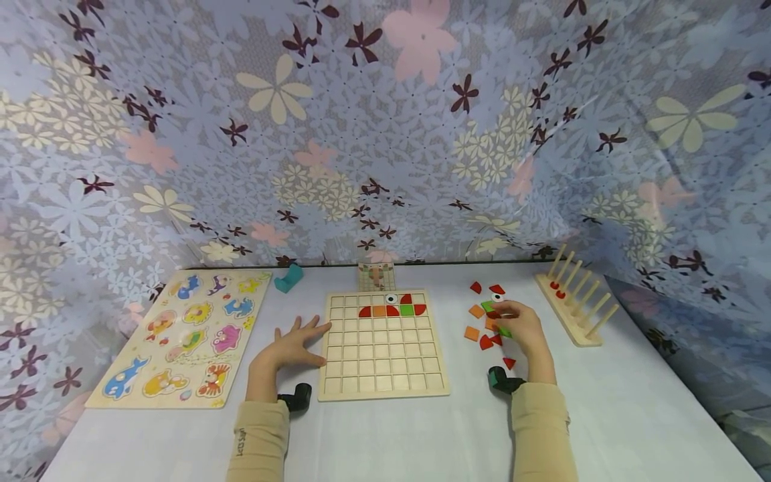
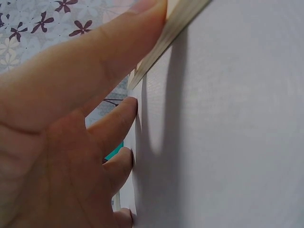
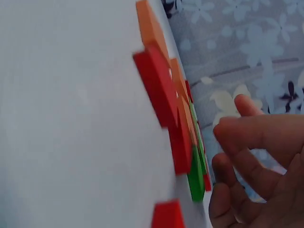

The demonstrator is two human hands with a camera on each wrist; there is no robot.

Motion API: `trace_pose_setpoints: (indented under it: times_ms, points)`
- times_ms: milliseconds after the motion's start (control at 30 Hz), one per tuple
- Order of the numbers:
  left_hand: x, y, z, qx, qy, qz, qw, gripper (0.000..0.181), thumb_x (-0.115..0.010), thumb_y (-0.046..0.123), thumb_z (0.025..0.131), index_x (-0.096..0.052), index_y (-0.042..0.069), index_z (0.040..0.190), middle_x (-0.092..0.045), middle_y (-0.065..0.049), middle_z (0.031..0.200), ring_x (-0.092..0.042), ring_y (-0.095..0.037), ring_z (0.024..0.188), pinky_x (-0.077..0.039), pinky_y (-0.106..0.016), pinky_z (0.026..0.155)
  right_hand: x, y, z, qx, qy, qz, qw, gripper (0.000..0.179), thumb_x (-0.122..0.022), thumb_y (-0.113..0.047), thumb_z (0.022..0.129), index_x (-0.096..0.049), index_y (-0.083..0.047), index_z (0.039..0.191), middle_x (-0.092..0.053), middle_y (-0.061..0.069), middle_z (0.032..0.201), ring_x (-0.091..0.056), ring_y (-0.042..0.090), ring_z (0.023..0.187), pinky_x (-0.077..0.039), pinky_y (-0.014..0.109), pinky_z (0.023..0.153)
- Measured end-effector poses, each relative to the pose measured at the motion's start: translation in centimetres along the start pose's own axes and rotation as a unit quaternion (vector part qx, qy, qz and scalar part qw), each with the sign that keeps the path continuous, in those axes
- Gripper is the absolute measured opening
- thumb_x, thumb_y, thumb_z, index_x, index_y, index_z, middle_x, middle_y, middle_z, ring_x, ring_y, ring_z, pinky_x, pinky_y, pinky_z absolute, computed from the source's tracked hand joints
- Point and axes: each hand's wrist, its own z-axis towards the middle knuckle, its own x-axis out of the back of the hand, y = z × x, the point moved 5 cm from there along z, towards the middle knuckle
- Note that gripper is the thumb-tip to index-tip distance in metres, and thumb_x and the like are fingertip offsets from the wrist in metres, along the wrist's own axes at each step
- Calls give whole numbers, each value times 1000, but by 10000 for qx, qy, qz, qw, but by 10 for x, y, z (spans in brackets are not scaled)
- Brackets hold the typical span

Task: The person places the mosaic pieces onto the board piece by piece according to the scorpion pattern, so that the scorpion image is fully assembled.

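The wooden grid board [image 1: 382, 361] lies flat in the middle of the table, with red, orange and green pieces and an eye piece [image 1: 392, 299] in its upper rows. My left hand [image 1: 290, 348] spreads its fingers beside the board; thumb and a fingertip touch its left edge. In the left wrist view, the thumb [image 2: 90, 71] rests against the board's side. Over the loose pieces to the right hovers my right hand [image 1: 523, 327], fingers loosely bent. An orange square [image 1: 472, 333] and a green piece [image 3: 195, 180] lie near it. No held piece shows between its fingers.
A small pattern card [image 1: 376, 276] stands behind the board. An animal puzzle board [image 1: 181, 335] and a teal block [image 1: 289, 278] lie to the left. At the right is a wooden peg rack [image 1: 575, 311] with red beads. Floral cloth [image 1: 385, 134] hangs behind.
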Motion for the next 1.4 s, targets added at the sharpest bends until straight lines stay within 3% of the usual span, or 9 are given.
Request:
trace_pose_setpoints:
  times_ms: [200,700,833,967,1067,1267,1400]
  points:
    - [-1,0,0,7,-12,22,10000,81,-77,23,71,-39,14,141,-19,-16,152,5,-43,138,14,-68,100,8,14,-5,-252,45,-208,9995,38,-56,5,83,-52,9,121,-49,30,123,-45,41,111,-42,49,91]
    - [2,2,-2,-83,-7,71,9999,81,-77,23,71,-39,12,141,-19,-17,152,4,-44,138,13,-69,99,9,13,-5,-403,61,-868,9954,33,-59,-2,84,-56,6,116,-51,31,114,-46,42,104,-41,52,87]
    - [1,2,-1,-118,17,70,9999,80,-77,23,71,-40,13,141,-19,-17,151,3,-44,138,13,-70,99,10,12,-4,-302,61,-953,9950,34,-60,-3,84,-56,5,117,-50,28,109,-46,40,99,-42,48,80]
    - [1,1,0,-106,34,42,9999,80,-77,22,71,-40,13,141,-19,-17,151,4,-44,138,13,-69,99,10,10,-5,-217,106,-831,9963,36,-62,-3,83,-56,4,118,-49,23,102,-46,34,91,-42,35,67]
    - [1,1,-1,-130,40,44,9999,80,-77,22,71,-40,13,141,-19,-17,151,4,-44,138,13,-70,99,10,10,-5,-228,164,-493,9984,41,-63,-5,83,-54,3,122,-50,23,107,-49,32,93,-43,28,64]
    - [1,1,-1,-115,41,-1,9999,80,-77,21,71,-40,13,141,-19,-17,151,4,-44,138,13,-69,99,7,-1,-4,-89,237,170,9995,44,-62,-13,87,-52,2,127,-50,24,122,-50,31,105,-46,34,82]
    - [1,2,-1,-105,49,6,9999,80,-78,21,70,-40,13,141,-20,-17,151,3,-44,138,13,-69,99,-1,-13,-4,28,164,490,9987,42,-62,-17,88,-51,3,124,-53,22,116,-54,28,100,-47,36,85]
